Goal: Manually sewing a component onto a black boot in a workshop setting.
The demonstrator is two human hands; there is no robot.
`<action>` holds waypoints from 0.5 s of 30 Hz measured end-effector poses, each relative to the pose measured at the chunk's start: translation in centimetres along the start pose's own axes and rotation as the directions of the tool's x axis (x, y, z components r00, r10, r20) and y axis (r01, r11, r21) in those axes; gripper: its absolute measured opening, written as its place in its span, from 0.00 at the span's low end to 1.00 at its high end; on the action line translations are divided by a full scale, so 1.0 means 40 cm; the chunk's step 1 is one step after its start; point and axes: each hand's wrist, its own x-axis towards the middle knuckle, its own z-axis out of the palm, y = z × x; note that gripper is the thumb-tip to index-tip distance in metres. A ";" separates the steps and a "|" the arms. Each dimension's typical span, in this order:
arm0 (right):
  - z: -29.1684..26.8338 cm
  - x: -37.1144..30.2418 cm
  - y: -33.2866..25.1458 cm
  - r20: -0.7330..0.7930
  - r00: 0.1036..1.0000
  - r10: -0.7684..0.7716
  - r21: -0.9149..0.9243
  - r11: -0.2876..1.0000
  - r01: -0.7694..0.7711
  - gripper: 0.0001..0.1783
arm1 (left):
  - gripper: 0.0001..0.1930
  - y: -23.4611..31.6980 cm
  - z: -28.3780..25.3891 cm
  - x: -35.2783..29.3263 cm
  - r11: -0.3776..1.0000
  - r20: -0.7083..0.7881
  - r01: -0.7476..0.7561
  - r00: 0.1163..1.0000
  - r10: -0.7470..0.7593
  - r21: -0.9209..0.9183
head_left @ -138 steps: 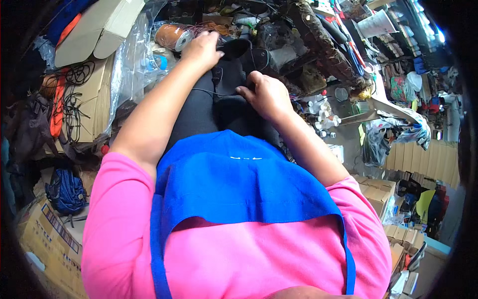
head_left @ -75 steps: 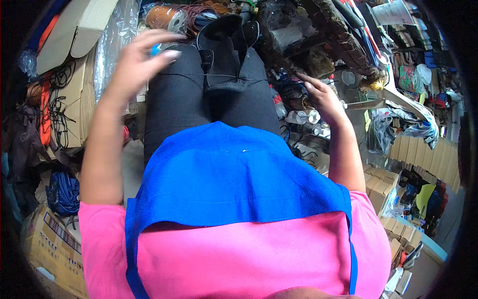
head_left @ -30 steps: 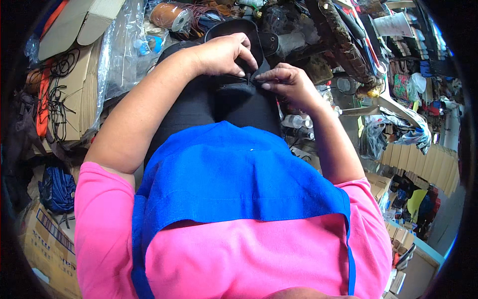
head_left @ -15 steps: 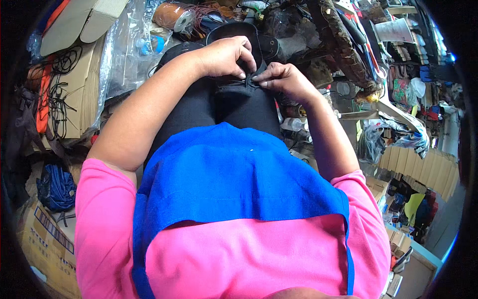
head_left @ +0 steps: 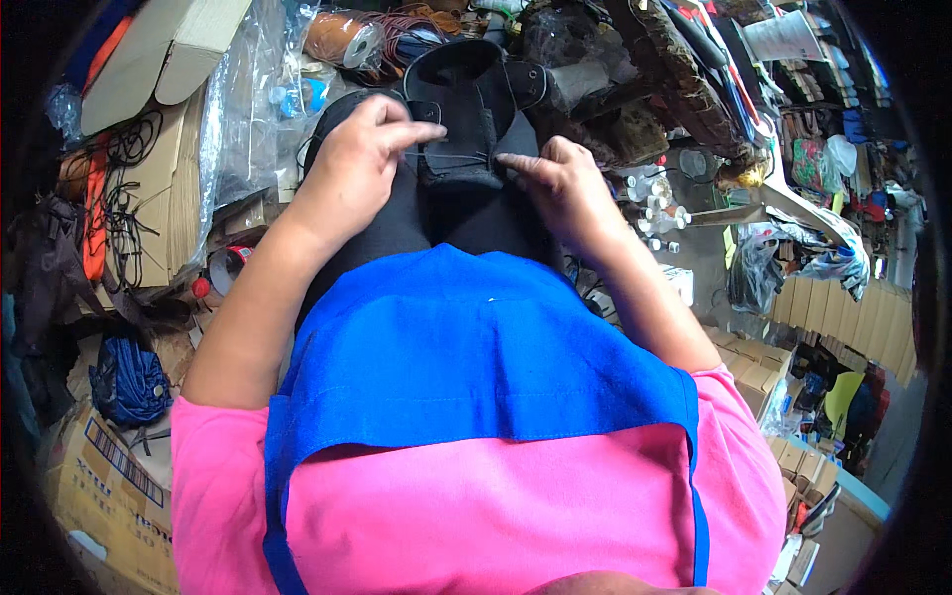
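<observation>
On my lap lies a black boot-like piece [head_left: 461, 109], its round open collar at the far end and a flap with eyelets at its right. A thin dark cord [head_left: 456, 156] stretches across its near part, between my two hands. My left hand [head_left: 362, 154] is at the piece's left side, closed on the cord, with the index finger reaching over the black surface. My right hand [head_left: 560, 174] pinches at the piece's right edge, where the cord ends at the fingertips. The exact grip of the left fingers is partly hidden.
A spool of orange-brown cord [head_left: 342, 40] and clear plastic bags [head_left: 238, 129] lie beyond my lap at the left. Stacked cardboard [head_left: 164, 198] stands at the left. At the right are small bottles [head_left: 659, 213] and a bench frame [head_left: 793, 198].
My hands have moved apart from close together at the middle, the left one going left and nearer. The cord now runs straight between them, and more of the black piece shows.
</observation>
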 end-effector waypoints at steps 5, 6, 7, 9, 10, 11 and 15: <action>0.026 -0.035 -0.030 -0.032 0.999 0.027 -0.170 0.985 -0.032 0.20 | 0.11 0.014 0.003 -0.037 0.992 -0.012 -0.031 0.999 0.033 0.121; 0.026 -0.036 -0.032 -0.030 0.998 0.052 -0.178 0.982 -0.057 0.20 | 0.09 0.016 0.004 -0.039 0.947 -0.024 -0.091 0.994 0.104 0.307; 0.021 -0.034 -0.030 -0.031 0.998 0.055 -0.179 0.982 -0.060 0.20 | 0.07 0.018 0.006 -0.038 0.864 -0.023 -0.143 0.984 0.176 0.482; 0.007 -0.023 -0.010 0.074 0.987 0.139 0.036 0.989 -0.142 0.20 | 0.07 0.015 0.018 -0.034 0.832 -0.034 -0.119 0.986 0.163 0.541; 0.014 -0.019 0.018 0.101 0.982 0.159 0.158 0.972 -0.174 0.21 | 0.08 0.012 0.026 -0.031 0.796 -0.047 -0.090 0.988 0.147 0.599; 0.007 -0.010 0.033 0.163 0.968 0.194 0.335 0.911 -0.239 0.23 | 0.08 0.008 0.033 -0.025 0.795 -0.047 -0.089 0.988 0.147 0.600; -0.022 0.036 0.072 0.392 0.893 0.220 0.510 0.756 -0.410 0.21 | 0.10 -0.018 0.053 0.017 0.929 -0.078 -0.155 0.978 0.192 0.336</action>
